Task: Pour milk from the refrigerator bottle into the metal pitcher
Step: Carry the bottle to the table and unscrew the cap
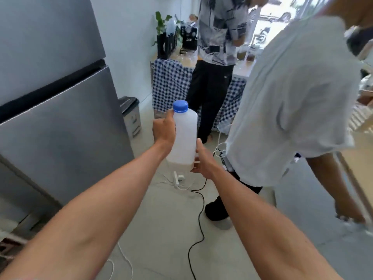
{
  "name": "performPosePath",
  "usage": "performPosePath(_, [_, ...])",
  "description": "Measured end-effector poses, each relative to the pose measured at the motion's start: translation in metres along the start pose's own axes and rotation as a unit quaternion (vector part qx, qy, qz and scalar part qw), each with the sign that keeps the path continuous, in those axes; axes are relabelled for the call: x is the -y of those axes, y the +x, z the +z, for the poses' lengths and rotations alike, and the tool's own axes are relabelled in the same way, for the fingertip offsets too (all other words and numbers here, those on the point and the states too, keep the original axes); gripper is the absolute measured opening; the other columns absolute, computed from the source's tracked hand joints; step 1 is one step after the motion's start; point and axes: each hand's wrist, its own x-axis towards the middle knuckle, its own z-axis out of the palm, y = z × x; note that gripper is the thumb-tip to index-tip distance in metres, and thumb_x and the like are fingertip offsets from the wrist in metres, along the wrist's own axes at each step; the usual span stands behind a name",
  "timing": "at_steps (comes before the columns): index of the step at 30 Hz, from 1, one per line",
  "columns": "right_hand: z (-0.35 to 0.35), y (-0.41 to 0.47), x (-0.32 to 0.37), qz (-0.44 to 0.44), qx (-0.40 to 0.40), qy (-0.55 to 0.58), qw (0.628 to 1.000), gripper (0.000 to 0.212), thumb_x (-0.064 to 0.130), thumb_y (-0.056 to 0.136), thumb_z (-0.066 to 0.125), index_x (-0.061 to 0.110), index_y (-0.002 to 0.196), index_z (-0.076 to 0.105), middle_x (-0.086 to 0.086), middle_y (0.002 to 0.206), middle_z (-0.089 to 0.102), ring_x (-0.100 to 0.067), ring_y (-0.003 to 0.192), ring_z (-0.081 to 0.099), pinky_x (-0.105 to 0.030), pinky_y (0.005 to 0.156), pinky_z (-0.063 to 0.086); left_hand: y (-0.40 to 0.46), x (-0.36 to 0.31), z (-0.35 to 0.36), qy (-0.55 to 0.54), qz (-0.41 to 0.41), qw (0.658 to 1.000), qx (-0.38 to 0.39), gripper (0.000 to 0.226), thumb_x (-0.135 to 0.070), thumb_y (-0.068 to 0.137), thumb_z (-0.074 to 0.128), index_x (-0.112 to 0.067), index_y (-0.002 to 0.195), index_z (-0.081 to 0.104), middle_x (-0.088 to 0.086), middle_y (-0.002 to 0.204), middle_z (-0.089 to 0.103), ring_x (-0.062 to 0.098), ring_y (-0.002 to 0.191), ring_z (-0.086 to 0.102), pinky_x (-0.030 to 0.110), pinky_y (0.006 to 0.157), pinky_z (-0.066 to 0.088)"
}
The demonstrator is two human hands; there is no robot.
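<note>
the translucent white plastic milk bottle [184, 138] with its round blue screw cap [180, 106] is held upright in the air in front of the person, above the pale tiled floor [161, 229]; a low band of milk shows at its bottom and the cap is on. the left hand [164, 129] grips the bottle's upper left side, thumb reaching up near the shoulder under the cap. the right hand [202, 159] cups the lower right corner, fingers curled under the base. to the left stands a tall grey metal refrigerator [56, 98], both doors closed, with a small grey pedal bin [131, 116] beside it. a black cable [198, 225] and a white power strip [177, 177] lie on the floor. two other people stand near a table draped in a blue-and-white checked cloth [169, 85].
</note>
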Motion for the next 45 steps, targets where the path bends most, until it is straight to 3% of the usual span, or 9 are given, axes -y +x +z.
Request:
performPosePath(9, [-0.154,-0.093,-0.049,-0.023,-0.129,0.087,0.988,0.075,0.082,0.088,0.046,0.020,0.124,0.069,-0.007,0.114,0.075,-0.033,0.103,0.071,-0.050,0.095,0.059,-0.131,0.007,0.126,0.019,0.003,0.991,0.133,0.048,-0.046,0.091,0.057,-0.017,0.054,0.048,-0.001,0.054,0.052,0.019,0.056,0.048,0.036,0.061,0.039])
performPosePath(12, [-0.186,-0.125,-0.066,-0.027,-0.154,0.098,0.983,0.072,0.076,0.091,0.052,0.010,0.114,0.068,-0.014,0.106,0.072,-0.034,0.095,0.073,-0.043,0.084,0.062,-0.162,0.010,0.139,0.083,0.002,0.995,0.058,0.044,-0.048,0.094,0.051,-0.011,0.072,0.058,0.005,0.078,0.065,0.026,0.075,0.059,0.035,0.070,0.043])
performPosePath(17, [-0.196,-0.151,-0.069,-0.003,-0.128,0.033,0.991,0.076,0.077,0.094,0.045,0.016,0.136,0.061,-0.008,0.127,0.065,-0.027,0.104,0.066,-0.038,0.082,0.054,-0.195,0.015,0.131,0.049,-0.004,0.999,0.006,0.040,-0.036,0.100,0.050,0.000,0.091,0.065,0.015,0.090,0.065,0.028,0.090,0.060,0.029,0.073,0.038])
performPosePath(22, [-0.188,-0.160,-0.076,0.047,-0.105,0.027,0.993,0.098,0.092,0.082,0.039,0.021,0.148,0.049,-0.009,0.141,0.058,-0.036,0.124,0.059,-0.055,0.105,0.048,-0.223,0.013,0.129,0.069,0.024,0.997,0.037,0.043,-0.035,0.100,0.050,-0.010,0.065,0.051,0.002,0.070,0.057,0.022,0.071,0.054,0.033,0.061,0.037])
performPosePath(26, [-0.199,-0.178,-0.082,0.028,-0.104,0.068,0.992,0.082,0.082,0.094,0.035,0.017,0.138,0.054,-0.013,0.127,0.064,-0.036,0.110,0.065,-0.049,0.089,0.056,-0.235,0.012,0.138,0.081,0.015,0.993,0.086,0.038,-0.039,0.098,0.050,-0.014,0.068,0.048,-0.001,0.066,0.050,0.019,0.068,0.049,0.031,0.057,0.037])
performPosePath(29, [-0.211,-0.185,-0.089,0.022,-0.133,0.095,0.986,0.073,0.080,0.095,0.037,0.016,0.122,0.062,-0.015,0.121,0.067,-0.037,0.107,0.068,-0.052,0.095,0.056,-0.244,0.012,0.150,0.067,0.016,0.992,0.109,0.036,-0.042,0.092,0.053,-0.011,0.074,0.059,0.005,0.076,0.062,0.027,0.074,0.057,0.036,0.064,0.045])
performPosePath(33, [-0.236,-0.192,-0.097,0.013,-0.191,0.144,0.971,0.084,0.086,0.088,0.039,0.015,0.124,0.065,-0.007,0.105,0.068,-0.029,0.088,0.066,-0.047,0.090,0.056,-0.260,0.010,0.180,0.074,0.014,0.984,0.163,0.039,-0.042,0.095,0.054,-0.011,0.073,0.055,0.002,0.075,0.056,0.026,0.076,0.052,0.035,0.067,0.040])
performPosePath(38, [-0.282,-0.223,-0.103,0.007,-0.246,0.198,0.949,0.076,0.080,0.095,0.038,0.014,0.116,0.066,-0.012,0.113,0.071,-0.033,0.103,0.070,-0.053,0.096,0.057,-0.291,0.014,0.232,0.091,0.026,0.967,0.238,0.033,-0.041,0.100,0.053,-0.010,0.091,0.057,0.006,0.098,0.063,0.024,0.091,0.059,0.031,0.078,0.040])
performPosePath(45, [-0.344,-0.283,-0.123,0.001,-0.356,0.250,0.900,0.071,0.075,0.099,0.038,0.009,0.112,0.064,-0.010,0.099,0.063,-0.026,0.084,0.061,-0.036,0.073,0.052,-0.352,0.027,0.307,0.081,0.002,0.915,0.395,0.046,-0.042,0.097,0.055,-0.014,0.060,0.048,0.002,0.063,0.052,0.020,0.064,0.051,0.031,0.062,0.042])
